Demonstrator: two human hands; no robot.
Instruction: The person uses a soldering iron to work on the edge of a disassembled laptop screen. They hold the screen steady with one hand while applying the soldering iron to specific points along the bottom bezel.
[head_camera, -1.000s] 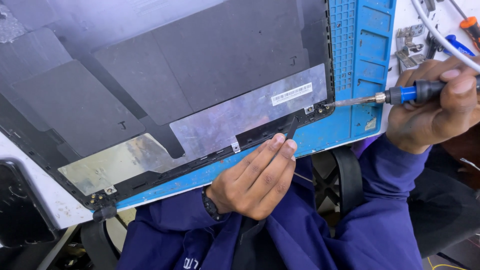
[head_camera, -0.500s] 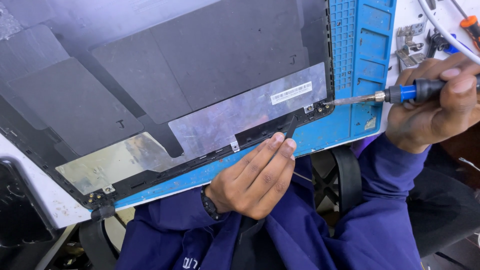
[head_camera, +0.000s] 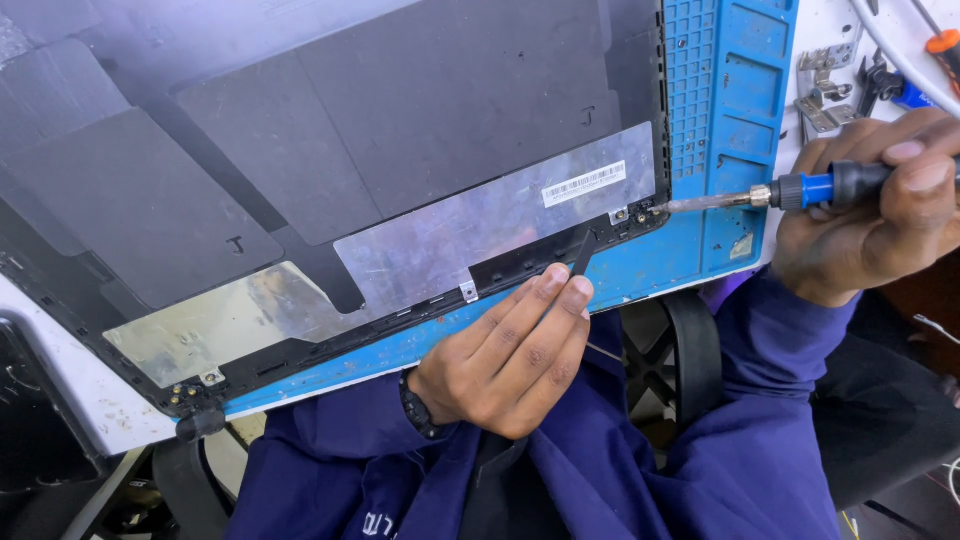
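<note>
White and scratched, the workbench (head_camera: 70, 400) carried a blue silicone repair mat (head_camera: 745, 120) with small moulded compartments along its right part. On the mat lay a dark laptop lid panel (head_camera: 330, 150), inner side up, turned at an angle so that its lower edge ran from low left to upper right. Matte black sheets covered most of the panel, and a strip of silvery foil (head_camera: 470, 235) with a white barcode sticker (head_camera: 585, 183) ran along the lower edge. Beyond the mat, on the bare bench at the upper right, rested two metal hinges (head_camera: 825, 85), and an orange-handled tool (head_camera: 942, 42) lay near a white cable (head_camera: 905, 55). Below the bench edge the dark blue sleeves (head_camera: 650, 470) of the person and part of a black chair (head_camera: 680, 355) were visible.

At the right, the right hand (head_camera: 865, 225) was clenched around the black and blue handle of a screwdriver (head_camera: 790, 190). The shaft lay almost level, pointing left, and its tip met the lower right corner of the panel, close to small screws there. The thumb and fingers wrapped the handle fully, well back from the tip.

Near the middle of the lower edge, the left hand (head_camera: 500, 365) pinched a thin black pry tool (head_camera: 582, 252) between the fingertips (head_camera: 560, 290). The tool stood slanted, and its upper end touched the black frame strip beside the foil. A dark wristwatch (head_camera: 415, 405) sat on that wrist.
</note>
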